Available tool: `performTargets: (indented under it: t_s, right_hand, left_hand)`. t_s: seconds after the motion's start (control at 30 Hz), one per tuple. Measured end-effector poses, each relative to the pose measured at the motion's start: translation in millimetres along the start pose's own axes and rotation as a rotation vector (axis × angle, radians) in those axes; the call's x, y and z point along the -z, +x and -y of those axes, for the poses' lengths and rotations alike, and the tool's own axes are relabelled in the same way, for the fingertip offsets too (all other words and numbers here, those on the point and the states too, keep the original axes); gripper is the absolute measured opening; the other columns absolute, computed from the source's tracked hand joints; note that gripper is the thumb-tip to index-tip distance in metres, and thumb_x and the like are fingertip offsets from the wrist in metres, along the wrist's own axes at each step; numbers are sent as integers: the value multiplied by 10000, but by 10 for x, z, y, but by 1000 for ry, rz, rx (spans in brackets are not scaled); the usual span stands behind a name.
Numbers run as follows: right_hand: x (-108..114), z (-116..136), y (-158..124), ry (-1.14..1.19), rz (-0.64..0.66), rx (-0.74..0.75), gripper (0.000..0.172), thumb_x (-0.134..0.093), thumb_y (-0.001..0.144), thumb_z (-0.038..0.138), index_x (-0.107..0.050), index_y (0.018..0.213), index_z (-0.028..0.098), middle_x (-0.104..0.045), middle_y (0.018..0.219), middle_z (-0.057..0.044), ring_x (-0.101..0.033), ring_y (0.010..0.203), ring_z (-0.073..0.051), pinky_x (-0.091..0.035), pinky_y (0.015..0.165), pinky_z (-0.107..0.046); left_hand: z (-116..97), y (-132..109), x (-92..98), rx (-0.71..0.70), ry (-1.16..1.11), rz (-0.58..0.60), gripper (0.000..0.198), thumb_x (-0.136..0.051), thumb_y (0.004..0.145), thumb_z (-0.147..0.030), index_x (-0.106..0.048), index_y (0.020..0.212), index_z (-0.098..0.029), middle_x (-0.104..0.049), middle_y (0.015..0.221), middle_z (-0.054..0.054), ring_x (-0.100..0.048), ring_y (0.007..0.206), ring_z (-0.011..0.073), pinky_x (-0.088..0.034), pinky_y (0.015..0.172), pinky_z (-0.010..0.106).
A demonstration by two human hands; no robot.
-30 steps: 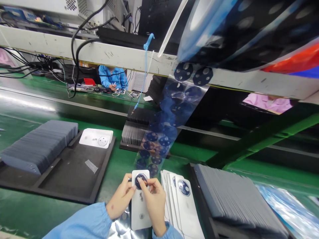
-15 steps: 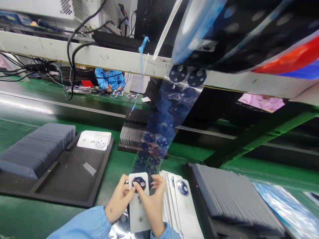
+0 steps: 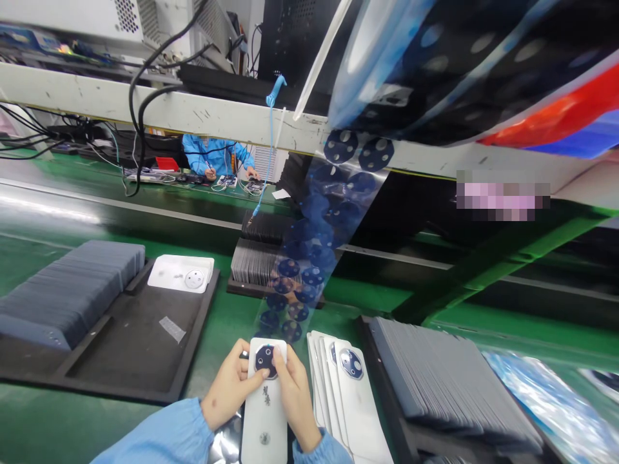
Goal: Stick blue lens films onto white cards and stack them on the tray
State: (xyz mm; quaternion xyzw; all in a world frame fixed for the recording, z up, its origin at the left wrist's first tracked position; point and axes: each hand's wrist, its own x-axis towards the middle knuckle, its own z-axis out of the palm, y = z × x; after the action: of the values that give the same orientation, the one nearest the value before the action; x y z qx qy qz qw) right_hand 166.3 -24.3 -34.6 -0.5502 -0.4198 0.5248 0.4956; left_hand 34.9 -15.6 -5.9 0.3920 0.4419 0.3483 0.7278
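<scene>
Head view shows your left hand [image 3: 229, 386] gripping the upper left edge of a white panel [image 3: 265, 419], its thumb at the lower rim of the dark camera cover [image 3: 264, 361]. Your right hand [image 3: 296, 390] is closed on the opposite edge, its thumb on the cover's right side, so the panel sits between both hands. Just outside your right hand lie fanned white panels [image 3: 360, 406]; farther out, a stack of gray plates [image 3: 449, 380]. Ahead of your hands slopes a clear strip of dark discs [image 3: 316, 238]. Beyond your left hand is a black tray [image 3: 126, 354].
</scene>
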Motion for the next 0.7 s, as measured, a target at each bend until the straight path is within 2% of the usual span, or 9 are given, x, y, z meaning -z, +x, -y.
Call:
performTargets:
  t_s: [0.07,0.13,0.23,0.33,0.4,0.43,0.5,0.57,0.7]
  right_hand:
    - [38,-7,39,50,69,-25,486,-500,825,609,-561,938,140,-606,937,-49,-559,855,-129,-455,722,-167]
    - [51,21,47,124,151,-80,519,-522,815,597,-515,1100,162,-608,1002,-68,-587,825,-144,-473,682,-189]
    - [-4,68,-40,135,241,-86,636,-531,832,507,-288,1351,233,-558,1176,-94,-620,918,-180,-528,776,-276]
    - [-128,0,-223,-198,112,110,811,-653,727,328,-238,1424,297,-345,1417,-59,-476,1230,-225,-457,1016,-327]
    - [-193,-120,-337,-492,-71,234,1032,-721,592,213,-181,1464,321,-185,1491,-42,-436,1264,-285,-485,978,-339]
    - [-206,-189,-377,-607,-146,289,1078,-712,580,185,-135,1481,312,-164,1494,-55,-445,1251,-307,-505,939,-345]
    - [-194,-310,-420,-732,-233,389,1043,-657,642,193,-65,1494,300,-231,1452,-89,-496,1194,-306,-532,862,-334]
    - [-148,-385,-428,-728,-230,462,992,-622,700,236,-28,1491,321,-314,1381,-95,-522,1163,-285,-536,842,-324]
    - [-7,-385,-436,-630,-203,459,1130,-734,613,298,-22,1491,322,-378,1334,-85,-529,1134,-298,-534,808,-322]
  left_hand:
    - [7,18,17,-3,-10,-16,617,-741,626,-520,-291,895,-195,-645,624,0,-608,505,133,-490,483,210]
    - [27,39,47,-26,-26,-51,596,-727,644,-518,-305,910,-192,-650,645,7,-612,522,140,-492,498,222]
    - [58,68,100,-67,-34,-146,485,-640,724,-536,-349,884,-183,-630,671,-5,-595,566,112,-472,533,196]
    - [43,59,115,-108,-34,-264,433,-602,751,-535,-372,800,-171,-557,656,-41,-531,586,62,-432,547,147]
    - [2,14,81,-124,-68,-290,456,-625,729,-533,-348,763,-173,-515,640,-56,-497,579,51,-412,539,137]
    - [-24,-21,50,-125,-89,-274,457,-625,728,-534,-344,768,-176,-510,644,-57,-494,584,53,-413,544,140]
    - [-73,-104,-33,-101,-123,-207,440,-611,741,-534,-348,798,-184,-521,674,-53,-504,609,63,-426,572,156]
    - [-107,-188,-127,-73,-137,-144,438,-596,749,-547,-356,822,-189,-519,700,-50,-503,629,67,-423,593,167]
    - [-157,-311,-248,-21,-78,-29,512,-609,703,-613,-369,821,-177,-502,709,-44,-462,637,60,-390,636,177]
